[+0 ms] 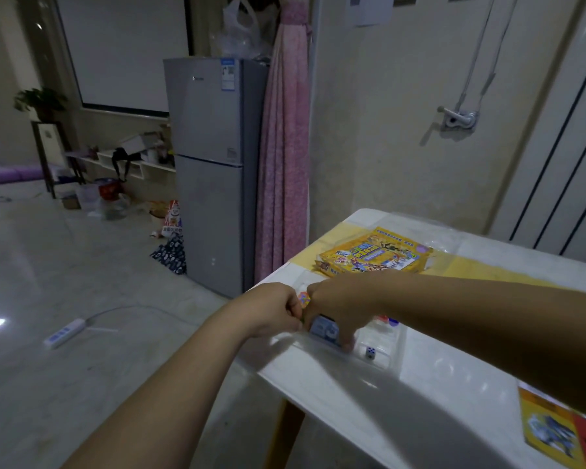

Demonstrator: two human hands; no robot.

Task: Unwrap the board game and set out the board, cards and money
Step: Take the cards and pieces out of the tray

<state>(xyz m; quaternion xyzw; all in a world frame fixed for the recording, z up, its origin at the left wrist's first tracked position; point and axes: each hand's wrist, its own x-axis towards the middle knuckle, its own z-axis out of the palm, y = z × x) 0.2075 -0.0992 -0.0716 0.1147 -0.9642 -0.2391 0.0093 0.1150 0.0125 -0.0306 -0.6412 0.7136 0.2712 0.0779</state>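
Pinching what seems a wrapped blue card pack (324, 328) with fingers (347, 346) of left hand (273, 311) and right hand (335, 304), best peeled slowly over the clear tray (391, 346).

Both bare forearms meet at centre frame. The left forearm (190, 367) rises diagonally from the lower left. The left hand (274, 308) lies back-up with its fingers curled under and its knuckles against the right hand (339, 306); whether it pinches anything is hidden. The right forearm (487, 316) runs leftward from the right edge. Its hand arches palm-down, fingertips (347, 345) curled round a blue pack (323, 330).
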